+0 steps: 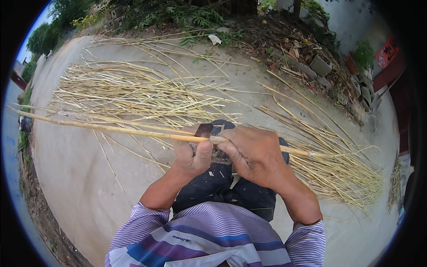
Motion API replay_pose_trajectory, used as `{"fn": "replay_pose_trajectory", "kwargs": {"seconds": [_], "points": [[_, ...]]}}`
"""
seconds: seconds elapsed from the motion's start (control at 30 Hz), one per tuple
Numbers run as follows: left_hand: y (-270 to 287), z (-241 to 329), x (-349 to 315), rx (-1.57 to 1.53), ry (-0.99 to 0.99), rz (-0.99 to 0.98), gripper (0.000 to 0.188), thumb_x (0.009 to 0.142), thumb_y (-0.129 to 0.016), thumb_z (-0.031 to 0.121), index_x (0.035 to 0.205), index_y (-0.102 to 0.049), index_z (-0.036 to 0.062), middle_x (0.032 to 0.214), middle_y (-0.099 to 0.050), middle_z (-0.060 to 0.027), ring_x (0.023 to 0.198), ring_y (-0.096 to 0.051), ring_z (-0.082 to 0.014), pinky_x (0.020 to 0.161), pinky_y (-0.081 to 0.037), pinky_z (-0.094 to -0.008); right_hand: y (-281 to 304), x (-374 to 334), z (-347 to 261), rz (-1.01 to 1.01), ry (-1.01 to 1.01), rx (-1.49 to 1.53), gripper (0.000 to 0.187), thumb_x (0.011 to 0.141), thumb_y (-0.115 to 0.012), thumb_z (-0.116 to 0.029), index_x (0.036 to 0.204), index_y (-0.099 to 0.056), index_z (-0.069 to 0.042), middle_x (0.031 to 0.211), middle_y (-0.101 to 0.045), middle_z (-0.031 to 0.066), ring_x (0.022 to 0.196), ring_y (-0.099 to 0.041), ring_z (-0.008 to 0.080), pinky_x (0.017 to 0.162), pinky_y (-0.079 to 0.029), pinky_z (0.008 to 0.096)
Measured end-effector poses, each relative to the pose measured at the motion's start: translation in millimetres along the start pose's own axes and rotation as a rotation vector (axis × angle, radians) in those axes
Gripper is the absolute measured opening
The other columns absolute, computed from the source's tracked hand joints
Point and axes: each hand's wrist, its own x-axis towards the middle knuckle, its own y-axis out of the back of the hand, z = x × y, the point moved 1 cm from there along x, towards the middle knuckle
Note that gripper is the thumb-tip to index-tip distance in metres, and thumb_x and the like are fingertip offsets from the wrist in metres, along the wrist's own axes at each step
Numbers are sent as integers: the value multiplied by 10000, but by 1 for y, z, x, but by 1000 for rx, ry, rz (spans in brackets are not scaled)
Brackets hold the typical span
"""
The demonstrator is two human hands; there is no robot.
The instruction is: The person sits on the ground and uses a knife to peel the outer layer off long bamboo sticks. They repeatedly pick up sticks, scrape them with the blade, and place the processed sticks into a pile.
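A long, pale yellow-brown stalk (120, 129) lies crosswise before me, over my lap. My left hand (189, 155) is closed around it, thumb pointing up. Close beside, my right hand (255, 151) grips the same stalk, thumb and fingers pressed together. A second thin stalk (133, 122) runs alongside, just beyond the first. Between the hands a small, dark, flat piece (203, 130), like a blade, stands against the stalks; which hand holds it I cannot tell. Past my right hand a stalk end (307, 152) sticks out over the right pile.
A wide pile of dry stalks (133, 89) lies on the concrete ground (89, 178) ahead to the left. Another pile (338, 173) spreads at my right. Beyond are plants (191, 18), concrete blocks (320, 66) and dry litter. My dark-clad knees (209, 182) are under my hands.
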Motion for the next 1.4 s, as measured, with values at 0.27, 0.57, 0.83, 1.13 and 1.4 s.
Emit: {"fn": "replay_pose_trajectory", "kwargs": {"seconds": [0.27,0.57,0.83,1.13,1.4], "points": [[-1,2,5,-152,-53,-55,477,980,-507,456,979,-570,-17,770,-573,-83,632,-531,-168,559,-419,-301,-13,4,-8,-42,42,-62,159,881,-632,-217,902,-601,-62,718,-571,98,639,-594,308,515,-451,404],[27,-8,2,-255,137,172,522,948,-549,507,965,-542,-15,777,-555,-58,651,-521,-136,573,-434,-280,-3,4,4,-101,-103,19,173,904,-615,-226,931,-623,-55,727,-586,121,665,-596,330,549,-457,417],[40,-29,-8,-228,89,204,444,952,-581,429,993,-546,-12,791,-558,-50,649,-522,-146,570,-432,-298,4,14,-1,-208,-77,-16,183,914,-596,-249,890,-611,-69,707,-573,115,639,-594,317,543,-455,421],[46,-44,-14,-191,13,311,424,931,-614,441,936,-547,22,850,-574,-76,686,-542,-153,592,-444,-308,7,32,-8,-230,30,-211,135,880,-632,-206,853,-599,-78,675,-553,109,625,-591,307,517,-443,422],[27,-26,-10,-300,111,313,375,943,-614,384,961,-530,18,767,-560,-64,655,-523,-129,587,-434,-287,-16,51,-23,-268,109,-230,95,785,-625,-106,796,-537,-72,710,-569,95,647,-603,309,520,-464,422]]}}
